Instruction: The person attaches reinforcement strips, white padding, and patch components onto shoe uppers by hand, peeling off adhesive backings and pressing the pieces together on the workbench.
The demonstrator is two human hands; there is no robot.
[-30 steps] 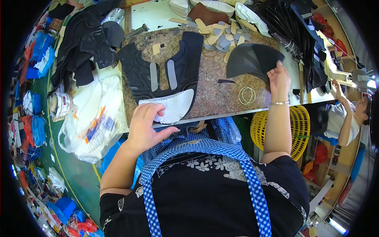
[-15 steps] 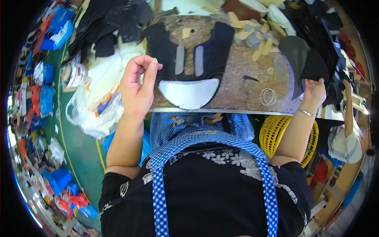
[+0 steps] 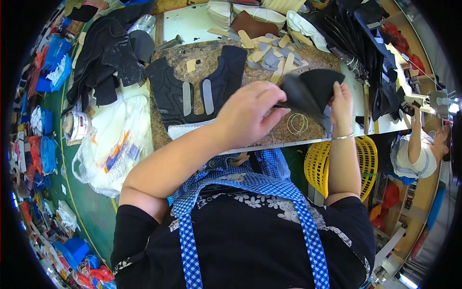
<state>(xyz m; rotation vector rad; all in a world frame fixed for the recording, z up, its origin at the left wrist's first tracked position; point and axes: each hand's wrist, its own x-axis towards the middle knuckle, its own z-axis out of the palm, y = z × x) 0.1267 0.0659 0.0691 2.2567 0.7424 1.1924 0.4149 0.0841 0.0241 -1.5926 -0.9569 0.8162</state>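
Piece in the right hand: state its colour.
The piece is black, its blurred left part dark grey; head view.

On the left part of the board (image 3: 320, 57) lies a cut piece (image 3: 163, 91), with two strips (image 3: 207, 96) on it. Behind, to the right, is a heap of small pieces (image 3: 269, 52). A loose piece (image 3: 322, 89) is between the left hand (image 3: 250, 113) and the right hand (image 3: 342, 105); loops (image 3: 297, 124) lie near the front edge. A bag (image 3: 122, 142) lies left of the board, and a basket (image 3: 315, 166) stands lower, at front right.

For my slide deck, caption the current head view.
Right hand holds a black fan-shaped piece over a speckled workboard, left hand close by, black shoe upper alongside.
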